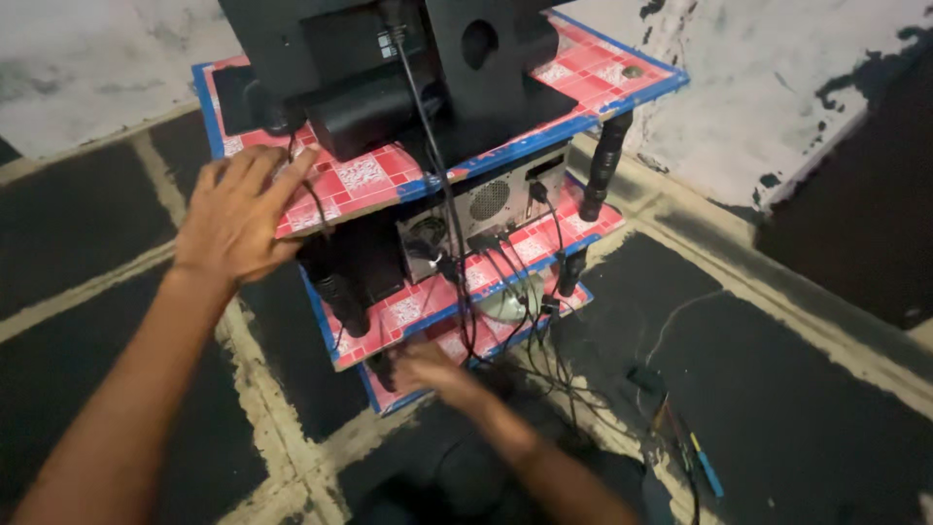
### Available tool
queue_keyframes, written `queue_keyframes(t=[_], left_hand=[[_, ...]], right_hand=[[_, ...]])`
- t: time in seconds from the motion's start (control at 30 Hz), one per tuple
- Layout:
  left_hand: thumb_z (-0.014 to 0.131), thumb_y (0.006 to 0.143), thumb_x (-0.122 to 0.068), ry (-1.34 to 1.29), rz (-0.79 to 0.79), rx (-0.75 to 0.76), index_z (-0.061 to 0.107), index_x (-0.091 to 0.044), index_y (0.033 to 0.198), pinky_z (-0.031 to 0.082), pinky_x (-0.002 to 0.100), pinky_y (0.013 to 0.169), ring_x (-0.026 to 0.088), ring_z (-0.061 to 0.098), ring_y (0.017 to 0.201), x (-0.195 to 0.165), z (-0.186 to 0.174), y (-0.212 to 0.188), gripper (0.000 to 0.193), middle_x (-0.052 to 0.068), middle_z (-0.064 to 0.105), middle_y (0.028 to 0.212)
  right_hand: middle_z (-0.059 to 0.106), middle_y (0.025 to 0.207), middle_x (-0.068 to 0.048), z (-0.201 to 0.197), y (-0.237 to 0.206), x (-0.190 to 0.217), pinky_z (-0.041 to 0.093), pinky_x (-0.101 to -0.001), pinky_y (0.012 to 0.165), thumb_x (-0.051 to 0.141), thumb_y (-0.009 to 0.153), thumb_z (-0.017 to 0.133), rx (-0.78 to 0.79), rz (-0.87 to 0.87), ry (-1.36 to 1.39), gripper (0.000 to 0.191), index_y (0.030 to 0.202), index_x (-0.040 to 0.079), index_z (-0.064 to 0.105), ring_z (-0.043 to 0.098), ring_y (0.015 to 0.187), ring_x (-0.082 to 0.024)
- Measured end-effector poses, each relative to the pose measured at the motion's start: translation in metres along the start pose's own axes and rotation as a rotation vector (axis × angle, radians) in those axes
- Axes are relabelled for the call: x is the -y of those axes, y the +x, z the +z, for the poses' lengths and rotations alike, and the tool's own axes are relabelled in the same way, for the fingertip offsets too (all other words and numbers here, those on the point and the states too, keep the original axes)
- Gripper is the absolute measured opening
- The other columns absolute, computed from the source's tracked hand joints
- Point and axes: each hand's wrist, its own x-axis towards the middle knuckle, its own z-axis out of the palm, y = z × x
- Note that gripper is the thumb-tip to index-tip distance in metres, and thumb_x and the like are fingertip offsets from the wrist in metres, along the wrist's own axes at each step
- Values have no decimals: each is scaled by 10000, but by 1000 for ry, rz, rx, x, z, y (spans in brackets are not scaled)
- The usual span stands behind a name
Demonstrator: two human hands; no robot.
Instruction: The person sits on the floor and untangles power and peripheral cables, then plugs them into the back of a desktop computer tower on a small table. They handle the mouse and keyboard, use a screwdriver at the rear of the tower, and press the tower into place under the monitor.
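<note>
Two hands are out before me. My right hand (428,367) is low and blurred at the bottom shelf (389,399), among the cables (544,360); I cannot tell whether it grips anything. My left hand (238,219) lies flat, fingers spread, on the edge of the top shelf (360,180). Just beyond its fingertips sits a black box (374,112). Between my hands, further back, stands the computer case (491,199).

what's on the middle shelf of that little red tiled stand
On the middle shelf stands a computer case, rear panel facing out, with several black cables plugged in and hanging down. A dark object sits at its left; the top shelf covers what lies deeper in.
</note>
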Motion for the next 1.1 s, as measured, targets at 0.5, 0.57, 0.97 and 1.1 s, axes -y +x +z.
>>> queue_keyframes(t=[0.5, 0.57, 0.97, 1.1], left_hand=[[772, 733, -514, -134, -69, -146, 405, -174, 1636, 350, 539, 1111, 330, 438, 1388, -14, -8, -9, 1032, 143, 536, 1412], [764, 733, -525, -87, -72, -131, 394, -189, 1643, 342, 540, 1110, 345, 423, 1389, -12, -8, -8, 1038, 164, 524, 1432], [734, 873, -590, -31, -119, -180, 373, -174, 1709, 344, 569, 1135, 392, 429, 1409, -25, -2, -19, 1001, 201, 513, 1471], [739, 851, -605, 22, -165, -196, 372, -133, 1689, 346, 569, 1138, 395, 434, 1415, -25, 4, -22, 1029, 202, 516, 1445]], right_hand=[[699, 797, -59, -165, -47, 73, 505, -334, 693, 252, 986, 666, -795, -246, -887, 211, 930, 50, 686, 664, 734, -183], [681, 783, -35, -166, -45, 61, 481, -313, 688, 258, 1004, 639, -689, -207, -624, 215, 939, 57, 682, 629, 724, -156], [571, 665, -21, -180, -68, 62, 471, -304, 631, 236, 1037, 566, -401, -170, 18, 212, 898, 83, 612, 564, 626, -153], [606, 682, -41, -181, -76, 56, 465, -293, 620, 232, 1069, 567, -427, -180, -57, 257, 894, 56, 631, 574, 629, -159]])
